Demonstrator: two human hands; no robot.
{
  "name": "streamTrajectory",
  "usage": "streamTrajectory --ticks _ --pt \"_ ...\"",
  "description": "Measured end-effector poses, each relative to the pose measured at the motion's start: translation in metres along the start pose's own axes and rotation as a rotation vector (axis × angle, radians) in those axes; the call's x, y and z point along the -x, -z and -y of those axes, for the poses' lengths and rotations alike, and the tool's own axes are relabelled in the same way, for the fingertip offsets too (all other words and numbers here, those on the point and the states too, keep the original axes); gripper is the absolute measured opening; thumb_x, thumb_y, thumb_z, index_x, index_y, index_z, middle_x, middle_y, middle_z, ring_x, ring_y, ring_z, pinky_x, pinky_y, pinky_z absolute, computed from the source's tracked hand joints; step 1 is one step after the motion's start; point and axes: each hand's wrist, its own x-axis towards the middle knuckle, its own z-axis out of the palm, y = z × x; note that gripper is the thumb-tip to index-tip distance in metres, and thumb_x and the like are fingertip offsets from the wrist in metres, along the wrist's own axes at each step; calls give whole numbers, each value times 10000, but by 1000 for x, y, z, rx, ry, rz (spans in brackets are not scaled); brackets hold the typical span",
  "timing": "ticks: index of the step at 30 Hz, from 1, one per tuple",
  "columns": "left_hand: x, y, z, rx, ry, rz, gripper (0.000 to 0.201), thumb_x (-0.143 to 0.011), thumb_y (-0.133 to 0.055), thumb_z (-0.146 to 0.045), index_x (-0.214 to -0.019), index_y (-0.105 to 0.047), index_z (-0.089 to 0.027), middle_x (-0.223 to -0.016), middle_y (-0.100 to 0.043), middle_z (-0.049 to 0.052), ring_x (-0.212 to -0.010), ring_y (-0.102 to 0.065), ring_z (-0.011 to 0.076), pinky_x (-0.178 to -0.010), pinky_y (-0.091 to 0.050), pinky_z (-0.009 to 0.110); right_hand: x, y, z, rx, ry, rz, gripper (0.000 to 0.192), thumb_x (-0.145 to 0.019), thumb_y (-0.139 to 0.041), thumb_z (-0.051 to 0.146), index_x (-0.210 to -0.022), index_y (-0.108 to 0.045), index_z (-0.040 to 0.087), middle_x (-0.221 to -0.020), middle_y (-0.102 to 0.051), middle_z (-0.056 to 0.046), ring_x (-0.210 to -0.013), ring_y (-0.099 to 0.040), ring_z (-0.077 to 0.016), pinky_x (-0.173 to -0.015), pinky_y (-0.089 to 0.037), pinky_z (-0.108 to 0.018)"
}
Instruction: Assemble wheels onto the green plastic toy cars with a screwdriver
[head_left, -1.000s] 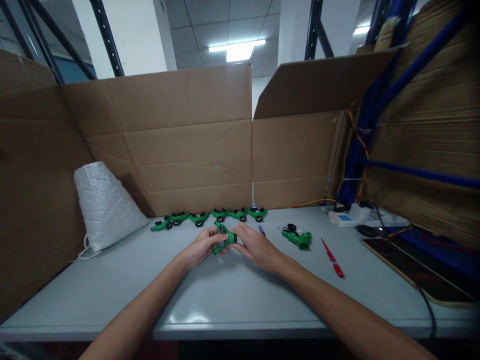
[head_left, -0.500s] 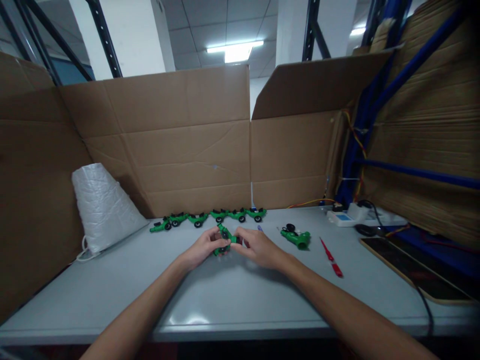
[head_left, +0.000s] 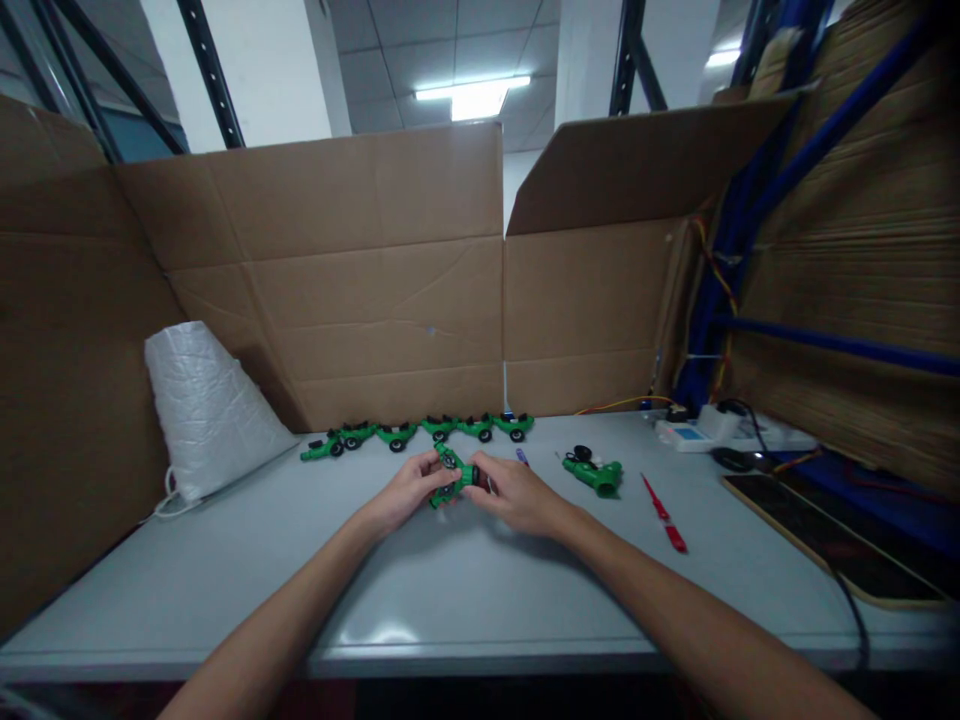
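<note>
Just above the table, a small green toy vehicle (head_left: 468, 474) with dark parts is between both hands. My left hand (head_left: 406, 493) has its thumb and fingers closed on the toy's left side. From the right, my right hand (head_left: 519, 494) pinches the toy's other end; its fingertips partly hide that end. Behind the hands, several green toy vehicles (head_left: 396, 437) with black wheels stand in a row along the cardboard. A larger green piece (head_left: 598, 476), with a black round part by it, lies right of my right hand.
A red slim tool (head_left: 664, 515) lies on the white table (head_left: 420, 600) at the right. A white padded bag (head_left: 211, 415) leans at the left. Cardboard walls (head_left: 375, 300) enclose the back. A power strip (head_left: 690, 434) and a dark flat panel (head_left: 825, 540) lie at the far right.
The toy has turned slightly between my fingers, showing more of its green right end. Both hands stay almost in place, and the things on the table have not moved.
</note>
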Motion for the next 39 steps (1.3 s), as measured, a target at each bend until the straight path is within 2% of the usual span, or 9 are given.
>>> streamTrajectory --ticks 6,9,12,15,19,25,29,34,39 --pt "3 -4 -5 -73 -49 11 417 -779 -903 -479 -876 -675 -143 -751 -643 -4 -679 -584 135 -635 -416 249 -5 -8 -10 -260 -140 -6 334 -998 -572 444 -767 -562 203 -642 -554 29 -594 -481 -136 -578 -317 -250" --pt "2 -3 -5 -155 -79 -35 422 -777 -905 -488 -853 -669 -146 -710 -621 -19 -656 -550 126 -616 -386 239 -9 -15 -13 -582 -364 87 430 -1005 -493 539 -744 -569 206 -533 -494 48 -448 -394 -120 -459 -295 -248" --pt "0 -1 -2 -197 -76 -37 438 -771 -909 -502 -868 -681 -140 -724 -632 -11 -649 -536 122 -613 -378 239 -11 -17 -15 -713 -492 192 467 -1013 -442 567 -743 -579 211 -492 -460 60 -373 -317 -116 -395 -262 -258" --pt "-2 1 2 -194 -65 -37 462 -766 -908 -523 -879 -693 -130 -767 -666 19 -687 -576 139 -634 -401 248 -10 -18 -15 -594 -391 106 449 -1032 -469 545 -751 -566 209 -556 -516 40 -458 -419 -126 -473 -335 -250" --pt "-3 2 4 -141 -54 -64 477 -768 -903 -536 -896 -696 -126 -793 -682 33 -695 -600 144 -651 -427 252 -7 -14 -10 -313 -156 -60 281 -1021 -596 478 -989 -616 200 -798 -630 15 -698 -558 -155 -651 -405 -258" --pt "-3 2 3 -156 -65 -46 445 -757 -914 -498 -858 -680 -133 -744 -639 -4 -659 -552 122 -614 -384 239 -2 3 -5 -37 -33 25 202 -1025 -625 410 -989 -609 212 -791 -642 4 -711 -566 -172 -669 -356 -267" --pt "-1 1 1 -159 -72 -24 420 -767 -910 -482 -828 -674 -141 -727 -638 -9 -658 -547 125 -616 -372 241 -4 1 -12 -118 -67 50 369 -1051 -561 503 -828 -576 210 -682 -584 21 -632 -510 -152 -618 -337 -258" --pt "-2 2 3 -159 -70 4 432 -781 -898 -503 -904 -722 -128 -822 -710 39 -722 -602 153 -657 -406 248 -7 -11 -17 -427 -289 138 562 -1060 -420 676 -787 -562 206 -562 -500 49 -496 -442 -133 -517 -323 -255" --pt "-2 3 3 -195 -70 -62 435 -764 -910 -505 -836 -702 -129 -750 -664 17 -679 -573 139 -624 -383 243 -4 -8 -11 -138 -144 4 355 -1066 -531 526 -943 -612 203 -734 -632 15 -683 -588 -172 -664 -399 -272"
